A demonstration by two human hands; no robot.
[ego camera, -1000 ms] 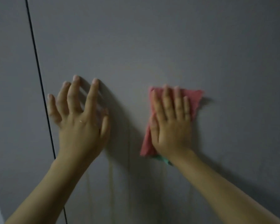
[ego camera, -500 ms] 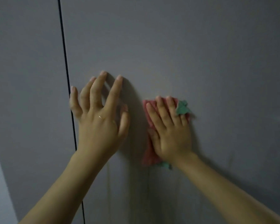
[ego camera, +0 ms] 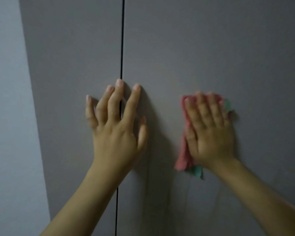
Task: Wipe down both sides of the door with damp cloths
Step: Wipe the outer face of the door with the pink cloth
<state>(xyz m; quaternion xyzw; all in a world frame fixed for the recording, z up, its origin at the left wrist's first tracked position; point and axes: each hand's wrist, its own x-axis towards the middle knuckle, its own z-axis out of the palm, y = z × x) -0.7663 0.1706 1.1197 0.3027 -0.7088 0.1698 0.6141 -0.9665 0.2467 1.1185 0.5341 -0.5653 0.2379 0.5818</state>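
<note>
A grey door (ego camera: 211, 53) fills most of the head view. My right hand (ego camera: 209, 132) lies flat on it, pressing a pink cloth (ego camera: 183, 157) with green patches against the surface. The cloth shows along the hand's left side, above the fingertips and below the wrist. My left hand (ego camera: 116, 126) rests flat on the door with fingers spread and holds nothing. It straddles the thin black vertical seam (ego camera: 122, 40) that separates two grey panels.
A paler bluish wall (ego camera: 8, 116) runs down the left edge of the view. Faint wet streaks run down the door below the two hands.
The view has swung left, so the black seam and the pale wall show further right. My left hand now straddles the seam. The cloth is more bunched under my right hand.
</note>
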